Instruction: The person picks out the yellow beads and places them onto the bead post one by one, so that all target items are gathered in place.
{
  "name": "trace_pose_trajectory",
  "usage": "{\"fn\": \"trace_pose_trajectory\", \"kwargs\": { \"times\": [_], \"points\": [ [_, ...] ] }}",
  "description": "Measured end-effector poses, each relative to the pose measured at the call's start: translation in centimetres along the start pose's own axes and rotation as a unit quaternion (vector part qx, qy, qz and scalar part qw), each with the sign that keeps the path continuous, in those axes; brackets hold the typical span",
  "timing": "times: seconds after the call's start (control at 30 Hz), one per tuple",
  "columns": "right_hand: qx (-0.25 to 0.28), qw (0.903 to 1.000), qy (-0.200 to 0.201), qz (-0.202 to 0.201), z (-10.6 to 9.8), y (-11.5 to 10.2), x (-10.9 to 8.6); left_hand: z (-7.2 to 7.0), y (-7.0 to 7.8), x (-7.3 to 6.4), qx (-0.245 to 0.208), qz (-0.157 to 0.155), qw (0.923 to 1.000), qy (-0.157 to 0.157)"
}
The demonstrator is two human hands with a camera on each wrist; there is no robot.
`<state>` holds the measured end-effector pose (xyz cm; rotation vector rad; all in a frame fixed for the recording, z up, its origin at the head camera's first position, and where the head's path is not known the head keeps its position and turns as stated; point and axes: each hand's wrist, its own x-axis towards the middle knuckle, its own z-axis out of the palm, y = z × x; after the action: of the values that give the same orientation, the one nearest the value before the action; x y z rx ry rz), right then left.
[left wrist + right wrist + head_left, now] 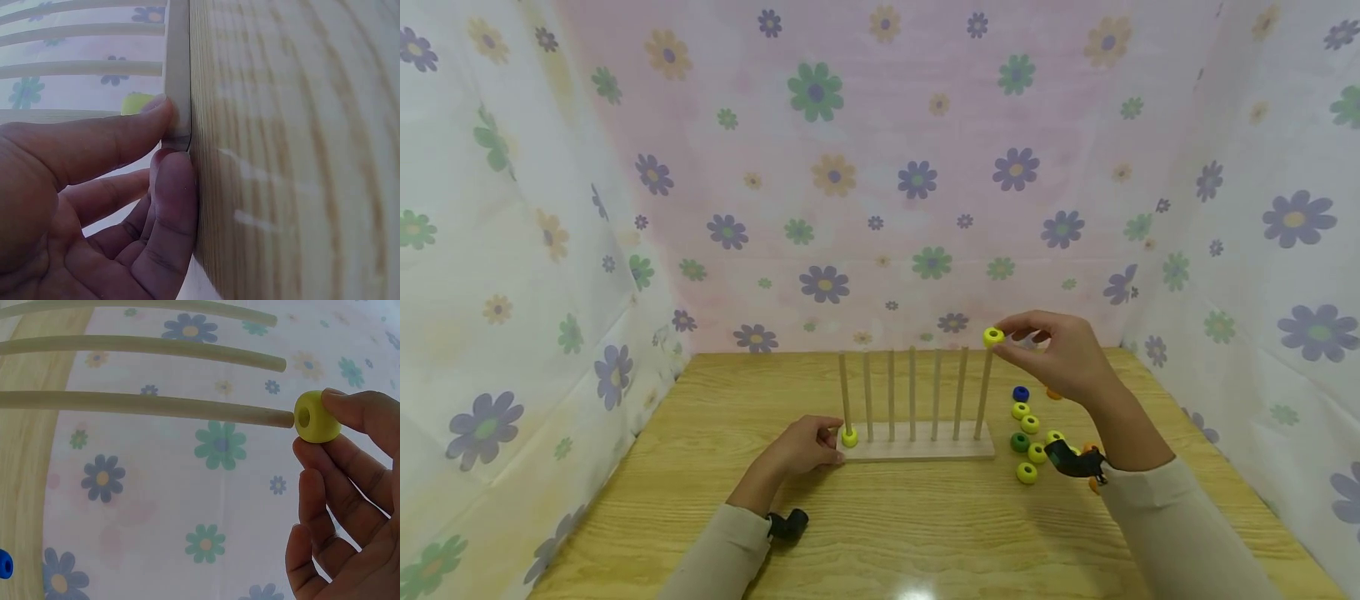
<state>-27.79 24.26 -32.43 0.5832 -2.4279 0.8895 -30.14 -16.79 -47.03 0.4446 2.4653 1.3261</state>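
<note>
A wooden peg rack (917, 451) with a row of upright pegs stands on the table. Around the foot of its leftmost peg sits one yellow bead (849, 437). My left hand (801, 446) grips the left end of the base; in the left wrist view the thumb (125, 140) and fingers hold its corner. Between thumb and fingertips, my right hand (1060, 354) pinches another yellow bead (317, 417) at the tip of the rightmost peg (187, 409). That bead's hole faces the peg end in the right wrist view, and the peg does not show inside it.
Several loose beads lie on the table right of the rack: a blue bead (1021, 393), a green bead (1019, 442), yellow beads (1027, 473) and orange ones partly hidden by the right arm. Flowered cloth (880, 208) hangs behind and at both sides of the wooden table (887, 525).
</note>
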Motion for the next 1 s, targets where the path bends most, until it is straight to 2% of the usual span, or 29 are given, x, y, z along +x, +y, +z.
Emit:
{"fn": "trace_pose_trajectory", "kwargs": {
  "times": [0.43,0.7,1.0],
  "points": [
    [-0.003,0.9995,0.002,-0.031,1.0,-0.7,1.2,0.1,-0.1,0.1,0.006,-0.007,1.0000,0.003],
    [0.022,0.9994,-0.013,-0.025,1.8,-1.6,1.8,0.1,-0.2,0.0,0.006,-0.004,1.0000,0.004],
    [0.032,0.9983,-0.010,-0.047,2.8,-2.4,2.5,0.1,-0.1,0.0,0.008,-0.005,0.9999,0.004]
  ]
}}
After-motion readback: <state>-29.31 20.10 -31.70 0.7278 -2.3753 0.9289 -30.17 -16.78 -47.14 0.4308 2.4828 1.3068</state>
